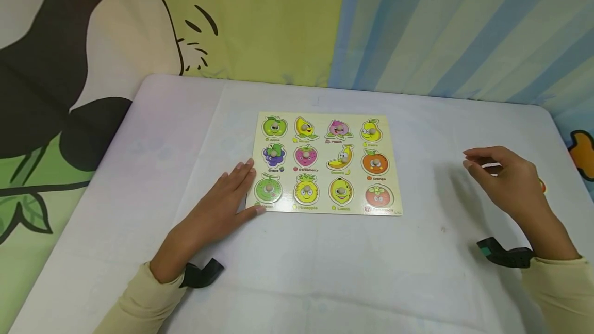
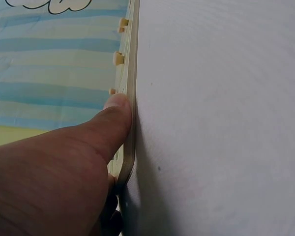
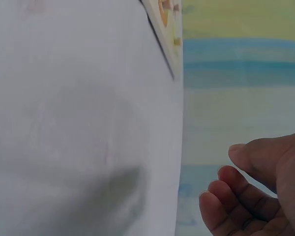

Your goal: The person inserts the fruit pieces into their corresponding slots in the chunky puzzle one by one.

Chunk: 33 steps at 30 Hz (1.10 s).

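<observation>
A wooden fruit puzzle board [image 1: 323, 207] lies on the table with knobbed fruit pieces set in rows. Its front-right persimmon recess [image 1: 379, 196] shows a printed fruit and no knob. My left hand [image 1: 224, 203] rests at the board's left side, fingers extended along that edge. In the left wrist view the thumb [image 2: 117, 110] touches the board's near edge. Off to the right of the board, my right hand [image 1: 508, 179] hovers above the table, fingers loosely bent, nothing between them. A small red and yellow piece [image 1: 543, 186] peeks out behind it, mostly hidden.
A white cloth covers the table [image 1: 297, 262]. Behind it hangs a printed backdrop [image 1: 269, 19] with yellow and blue stripes. A black wrist strap mount sits on the left wrist [image 1: 201, 273] and another on the right wrist [image 1: 506, 254].
</observation>
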### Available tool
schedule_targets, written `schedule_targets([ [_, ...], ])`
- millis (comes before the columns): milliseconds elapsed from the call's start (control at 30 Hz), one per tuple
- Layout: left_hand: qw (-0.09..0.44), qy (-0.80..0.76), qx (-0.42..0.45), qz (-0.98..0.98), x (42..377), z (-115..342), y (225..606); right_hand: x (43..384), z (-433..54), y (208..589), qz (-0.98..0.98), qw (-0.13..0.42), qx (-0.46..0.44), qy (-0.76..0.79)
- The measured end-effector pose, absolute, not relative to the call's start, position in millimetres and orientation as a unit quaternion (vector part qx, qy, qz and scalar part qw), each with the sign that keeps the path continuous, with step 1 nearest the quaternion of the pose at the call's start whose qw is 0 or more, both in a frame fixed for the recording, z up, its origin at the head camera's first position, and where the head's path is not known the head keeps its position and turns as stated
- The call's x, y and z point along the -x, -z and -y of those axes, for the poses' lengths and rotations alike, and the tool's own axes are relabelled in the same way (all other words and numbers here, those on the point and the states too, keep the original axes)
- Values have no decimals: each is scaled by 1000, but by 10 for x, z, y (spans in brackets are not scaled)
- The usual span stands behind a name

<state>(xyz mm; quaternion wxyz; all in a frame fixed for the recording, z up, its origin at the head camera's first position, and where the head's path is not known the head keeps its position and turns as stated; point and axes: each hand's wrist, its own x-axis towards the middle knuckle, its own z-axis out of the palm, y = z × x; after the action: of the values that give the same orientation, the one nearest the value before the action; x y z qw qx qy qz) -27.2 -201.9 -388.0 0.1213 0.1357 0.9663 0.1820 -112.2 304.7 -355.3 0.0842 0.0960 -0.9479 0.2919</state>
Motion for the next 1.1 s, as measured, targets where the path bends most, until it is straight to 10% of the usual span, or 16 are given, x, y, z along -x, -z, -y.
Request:
schedule_targets([
  [1100, 126, -182, -138, -965, 269, 2047, 3891, 1215, -4071, 3899, 967, -20, 168, -193],
])
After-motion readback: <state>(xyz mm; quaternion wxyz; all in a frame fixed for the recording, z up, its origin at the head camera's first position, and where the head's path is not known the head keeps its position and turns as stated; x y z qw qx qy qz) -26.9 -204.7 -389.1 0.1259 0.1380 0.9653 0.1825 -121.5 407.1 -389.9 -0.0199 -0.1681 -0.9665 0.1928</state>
